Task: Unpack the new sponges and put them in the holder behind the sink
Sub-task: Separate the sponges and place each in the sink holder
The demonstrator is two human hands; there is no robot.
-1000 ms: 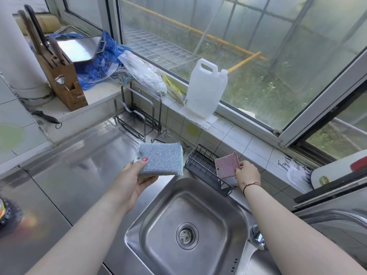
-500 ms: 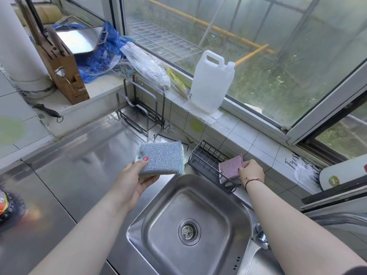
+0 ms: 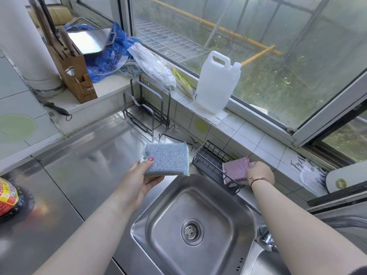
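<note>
Right hand (image 3: 260, 174) pinching the pink sponge (image 3: 236, 170), which sits tilted in the right end of the wire holder (image 3: 206, 158) behind the sink (image 3: 195, 231). Left hand (image 3: 139, 180) grips the silver sponge (image 3: 165, 159) flat, thumb on top, above the worktop (image 3: 83, 155) just left of the holder.

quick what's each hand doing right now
Left hand: closed on the silver sponge, held above the counter.
Right hand: closed on the pink sponge, standing in the wire holder.

Head camera looks down, close over sink (image 3: 190, 225) and counter (image 3: 89, 155)
</note>
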